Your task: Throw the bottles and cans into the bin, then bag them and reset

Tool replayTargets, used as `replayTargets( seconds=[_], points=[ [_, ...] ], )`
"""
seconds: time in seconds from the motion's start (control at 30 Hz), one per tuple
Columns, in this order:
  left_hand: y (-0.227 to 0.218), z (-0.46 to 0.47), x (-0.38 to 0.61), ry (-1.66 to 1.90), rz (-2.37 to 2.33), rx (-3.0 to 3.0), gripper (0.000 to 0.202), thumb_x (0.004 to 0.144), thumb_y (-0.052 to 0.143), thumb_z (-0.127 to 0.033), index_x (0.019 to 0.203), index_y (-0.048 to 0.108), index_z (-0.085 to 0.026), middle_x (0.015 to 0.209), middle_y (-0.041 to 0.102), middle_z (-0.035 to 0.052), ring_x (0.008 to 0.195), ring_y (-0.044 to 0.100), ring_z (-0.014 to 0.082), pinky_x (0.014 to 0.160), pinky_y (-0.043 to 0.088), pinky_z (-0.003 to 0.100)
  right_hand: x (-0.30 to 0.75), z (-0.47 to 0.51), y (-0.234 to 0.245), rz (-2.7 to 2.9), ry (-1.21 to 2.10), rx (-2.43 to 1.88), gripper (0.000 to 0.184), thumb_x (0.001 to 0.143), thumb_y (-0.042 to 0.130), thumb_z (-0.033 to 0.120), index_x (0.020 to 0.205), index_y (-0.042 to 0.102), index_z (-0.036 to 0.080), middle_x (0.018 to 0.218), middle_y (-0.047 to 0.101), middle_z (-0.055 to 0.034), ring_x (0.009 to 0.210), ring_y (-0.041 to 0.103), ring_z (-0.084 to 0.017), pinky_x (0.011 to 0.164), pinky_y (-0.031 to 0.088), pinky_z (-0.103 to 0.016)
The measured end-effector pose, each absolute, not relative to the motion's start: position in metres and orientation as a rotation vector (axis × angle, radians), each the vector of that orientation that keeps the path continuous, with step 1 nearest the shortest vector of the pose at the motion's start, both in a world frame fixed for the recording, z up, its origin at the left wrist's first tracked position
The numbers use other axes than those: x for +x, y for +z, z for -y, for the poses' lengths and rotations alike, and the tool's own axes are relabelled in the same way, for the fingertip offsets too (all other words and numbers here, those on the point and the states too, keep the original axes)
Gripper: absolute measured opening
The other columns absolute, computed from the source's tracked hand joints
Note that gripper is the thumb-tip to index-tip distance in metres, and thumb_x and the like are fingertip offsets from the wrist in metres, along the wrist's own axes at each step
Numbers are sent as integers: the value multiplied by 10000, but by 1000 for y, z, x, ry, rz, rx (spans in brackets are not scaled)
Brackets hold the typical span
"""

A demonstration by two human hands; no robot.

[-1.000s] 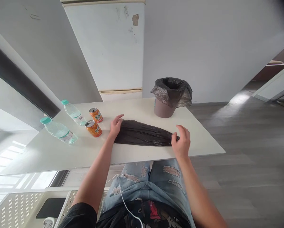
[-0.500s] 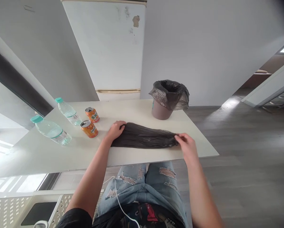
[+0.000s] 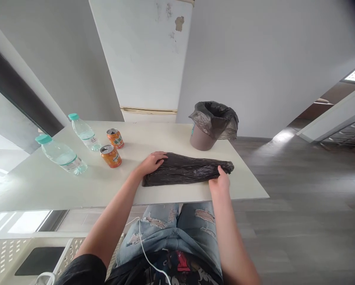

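Observation:
A black plastic bag (image 3: 183, 170), drawn out into a long flattened strip, lies across the front part of the white table (image 3: 112, 192). My left hand (image 3: 152, 163) rests on the bag's left end, fingers stretched over its upper edge. Near the other end my right hand (image 3: 220, 180) grips the bag, thumb on top and the other fingers hidden beneath it. The bag's bunched tip sticks out to the right of that thumb.
Behind the bag stands a brown bin (image 3: 201, 137) with a black liner (image 3: 214, 118) folded over its rim. On the left are two orange cans (image 3: 111, 156) and two clear bottles (image 3: 63, 156) with green caps. A white refrigerator (image 3: 144, 55) is beyond the table.
My right hand has moved slightly left and turned, from pinching the bag's tip to holding it from below with the thumb on top. The bag's right end is raised and creased.

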State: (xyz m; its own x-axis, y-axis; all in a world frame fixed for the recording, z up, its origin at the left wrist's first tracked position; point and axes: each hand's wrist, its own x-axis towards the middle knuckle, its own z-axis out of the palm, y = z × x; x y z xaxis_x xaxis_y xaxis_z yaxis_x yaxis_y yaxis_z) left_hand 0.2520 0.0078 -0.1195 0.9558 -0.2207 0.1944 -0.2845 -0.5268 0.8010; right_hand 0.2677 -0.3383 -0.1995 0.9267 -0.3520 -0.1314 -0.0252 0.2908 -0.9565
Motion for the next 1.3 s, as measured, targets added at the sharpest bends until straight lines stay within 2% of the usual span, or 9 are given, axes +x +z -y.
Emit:
replayTargets(
  seconds=[0.17, 0.3, 0.43, 0.57, 0.67, 0.77, 0.93, 1.13, 1.3],
  points=[
    [-119, -6, 252, 102, 281, 1996, 187, 839, 802, -307, 1021, 824, -277, 1323, 748, 85, 1406, 596, 337, 1318, 299, 541, 281, 363, -195, -365, -360, -1313, 706, 942, 356, 591, 1504, 486, 184, 1497, 577, -176, 1430, 549, -352, 1175, 478, -637],
    [-114, 7, 249, -51, 114, 1692, 224, 823, 769, -120, 996, 812, -255, 1410, 702, 78, 1575, 391, 308, 1368, 105, 500, 269, 355, -162, -448, -506, -1329, 625, 899, 502, 449, 1456, 524, 165, 1413, 640, -158, 1339, 617, -347, 1149, 512, -591],
    [-117, 14, 248, -90, 146, 1748, 225, 771, 848, -177, 970, 820, -279, 1411, 702, 75, 1526, 465, 329, 1361, 118, 512, 251, 321, -117, -367, -664, -1670, 531, 981, 431, 411, 1379, 616, 114, 1325, 690, -203, 1255, 660, -340, 1115, 531, -529],
    [-118, 13, 249, -2, 228, 1850, 240, 760, 887, -319, 990, 827, -285, 1376, 723, 83, 1406, 598, 341, 1323, 272, 518, 237, 273, -88, 22, -567, -2050, 616, 1082, 268, 387, 1603, 437, 103, 1587, 522, -205, 1499, 484, -307, 1252, 394, -480],
    [-116, 9, 251, -21, 132, 1724, 240, 825, 820, -253, 1064, 818, -276, 1416, 703, 64, 1448, 560, 304, 1335, 249, 457, 231, 231, -92, 399, -338, -2220, 642, 1076, 257, 293, 1694, 269, 118, 1707, 360, -166, 1611, 303, -312, 1317, 253, -569],
    [-116, 5, 254, 4, -67, 1551, 246, 911, 709, -175, 1130, 790, -254, 1373, 728, 62, 1479, 529, 270, 1340, 212, 440, 223, 195, -109, 652, -24, -2382, 685, 1048, 273, 227, 1712, 181, 88, 1756, 231, -167, 1649, 182, -330, 1321, 210, -611],
    [-122, 1, 257, 30, -110, 1569, 238, 943, 696, -208, 1166, 774, -231, 1358, 729, 81, 1469, 538, 263, 1333, 238, 416, 207, 178, -119, 833, 165, -2481, 748, 1066, 379, 378, 1665, 236, -46, 1755, 170, -221, 1656, 127, -340, 1348, 173, -533],
    [-125, 2, 256, 86, 59, 1789, 273, 901, 753, -261, 1173, 777, -260, 1407, 700, 63, 1450, 542, 293, 1333, 248, 445, 218, 229, -91, 827, -233, -2292, 583, 1112, 216, 304, 1614, 464, 142, 1660, 462, -106, 1610, 315, -235, 1355, 176, -505],
    [-111, 22, 243, 139, 132, 1764, 228, 926, 707, -241, 1137, 790, -252, 1443, 680, 66, 1521, 468, 280, 1365, 109, 438, 253, 262, -101, 913, 5, -2431, 611, 1118, 248, 395, 1609, 460, 100, 1718, 354, -133, 1630, 260, -284, 1342, 212, -531]
  ],
)
